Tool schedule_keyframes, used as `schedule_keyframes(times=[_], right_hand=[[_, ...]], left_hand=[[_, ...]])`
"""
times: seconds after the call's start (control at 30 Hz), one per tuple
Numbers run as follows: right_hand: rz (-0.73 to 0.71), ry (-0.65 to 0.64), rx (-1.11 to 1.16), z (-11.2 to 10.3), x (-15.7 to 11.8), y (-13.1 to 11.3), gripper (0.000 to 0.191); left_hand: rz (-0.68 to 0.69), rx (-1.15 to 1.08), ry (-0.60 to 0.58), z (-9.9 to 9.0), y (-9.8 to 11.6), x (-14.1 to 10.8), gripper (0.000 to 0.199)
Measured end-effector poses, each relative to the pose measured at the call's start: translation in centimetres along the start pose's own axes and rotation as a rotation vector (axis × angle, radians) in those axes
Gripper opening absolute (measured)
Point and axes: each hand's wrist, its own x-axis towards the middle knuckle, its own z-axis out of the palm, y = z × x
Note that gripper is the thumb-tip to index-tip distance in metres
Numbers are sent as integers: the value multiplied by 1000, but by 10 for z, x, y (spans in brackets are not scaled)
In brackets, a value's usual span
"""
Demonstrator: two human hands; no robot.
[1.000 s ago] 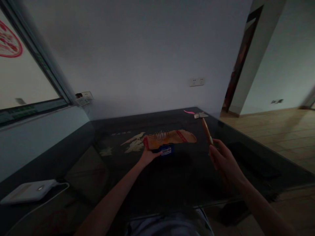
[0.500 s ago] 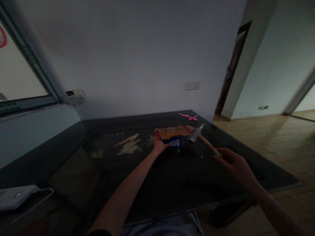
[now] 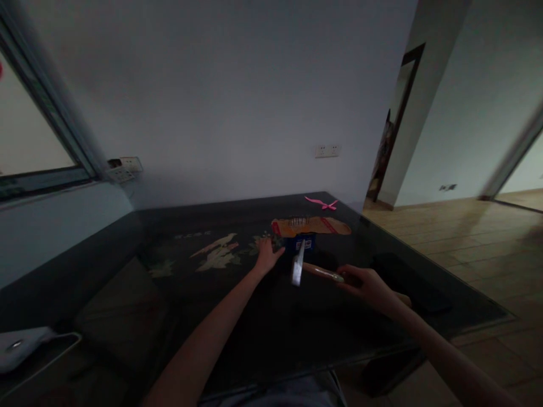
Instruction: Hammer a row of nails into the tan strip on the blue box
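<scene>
In the head view my right hand (image 3: 370,287) is closed around the wooden handle of a hammer (image 3: 323,273), whose metal head points left, in front of a blue box (image 3: 305,243). My left hand (image 3: 266,254) is beside the box's left side, fingers spread and thumb towards it, holding nothing. On top of the box lies a torn piece of brown cardboard (image 3: 326,225) with red patches. Several nails (image 3: 299,221) stand in a row on the cardboard.
The dark table (image 3: 263,339) carries a printed bird and flowers (image 3: 220,254). A pink ribbon (image 3: 324,204) lies near its back edge, a dark flat object (image 3: 413,282) to the right. A white device (image 3: 21,347) with a cable sits at the left. Behind is a wall with sockets (image 3: 327,151).
The hammer has come down and left, from right of the cardboard to in front of the blue box. My left hand has let go of the box and drawn slightly left.
</scene>
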Motion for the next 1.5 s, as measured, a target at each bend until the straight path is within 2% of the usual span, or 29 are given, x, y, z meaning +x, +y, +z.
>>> schedule_keyframes(times=[0.07, 0.17, 0.23, 0.33, 0.43, 0.63, 0.83, 1.03, 1.27, 1.5], right_hand=[[-14, -25, 1, 6, 14, 2, 28], [-51, -77, -6, 14, 36, 6, 30], [-74, -101, -34, 18, 49, 8, 31], [-98, -147, -78, 20, 65, 10, 32], [-125, -179, -133, 22, 76, 11, 31], [-139, -70, -305, 28, 90, 19, 28], [-170, -33, -241, 43, 94, 36, 25], [-153, -32, -201, 55, 97, 43, 27], [-203, -34, -199, 61, 97, 50, 26], [-256, -21, -179, 60, 95, 49, 26]], left_hand=[[-20, -36, -91, -17, 1, -16, 38], [-71, -102, -323, -37, 14, -38, 60], [-88, -79, -366, -45, 25, -48, 66], [-68, 28, -366, -51, 35, -56, 64], [-82, 112, -347, -52, 34, -60, 60], [-186, 137, -406, -41, 28, -62, 59], [-126, 369, -406, -32, 29, -60, 60], [-113, 621, -313, -30, 29, -60, 61], [-132, 703, -279, -25, 26, -62, 62], [-138, 729, -270, -24, 34, -67, 60]])
